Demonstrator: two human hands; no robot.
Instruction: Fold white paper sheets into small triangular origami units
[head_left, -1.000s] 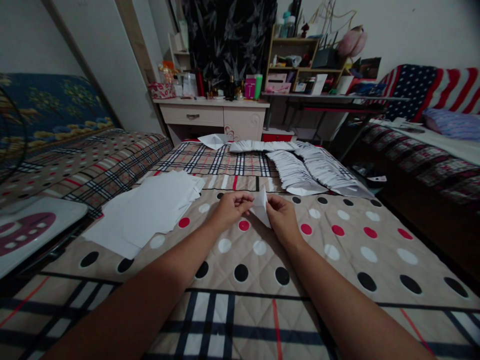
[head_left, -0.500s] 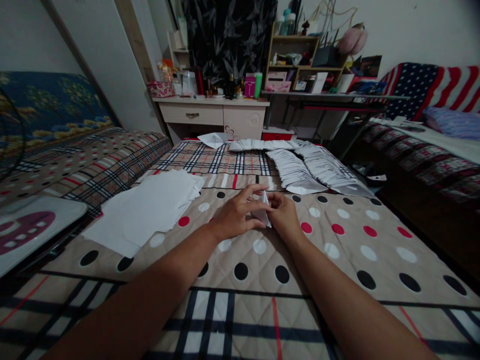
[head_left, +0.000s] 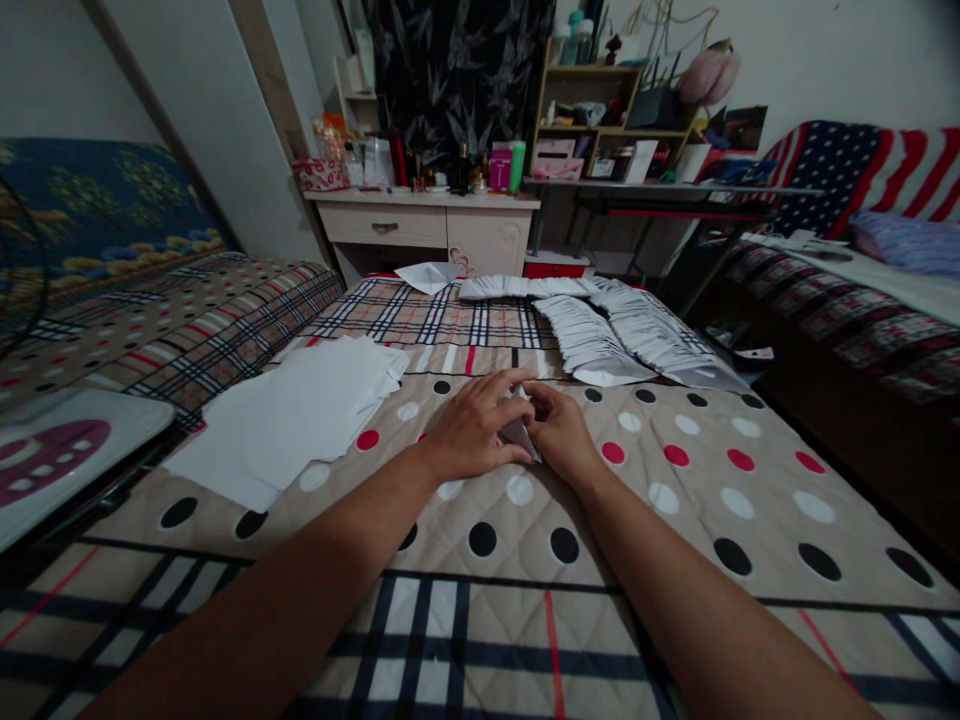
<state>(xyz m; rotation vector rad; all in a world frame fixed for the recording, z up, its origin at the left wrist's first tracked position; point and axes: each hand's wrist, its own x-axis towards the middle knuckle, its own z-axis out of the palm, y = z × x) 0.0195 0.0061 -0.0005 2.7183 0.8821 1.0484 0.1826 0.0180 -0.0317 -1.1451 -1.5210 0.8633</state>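
Note:
A small folded piece of white paper (head_left: 516, 432) stands between my two hands, low over the dotted bedspread (head_left: 465, 505). My left hand (head_left: 472, 420) grips it from the left, thumb at the near edge and fingers curled over the far side. Pinched against its right side are the thumb and fingers of my right hand (head_left: 561, 428). Much of the paper is hidden by the fingers. To the left lies a loose stack of white paper sheets (head_left: 292, 415). Beyond my right hand, rows of folded paper pieces (head_left: 592, 340) are packed close together.
One more folded white paper (head_left: 427, 277) and a further row of folded pieces (head_left: 525, 288) lie at the far edge. A white appliance with a purple panel (head_left: 67, 450) stands at left. Behind are a white cabinet (head_left: 420, 228) and a desk with shelves (head_left: 585, 130).
My hands have closed in further around the folded paper, which now shows less and leans more to the left. The stack and the rows of folded pieces have not moved.

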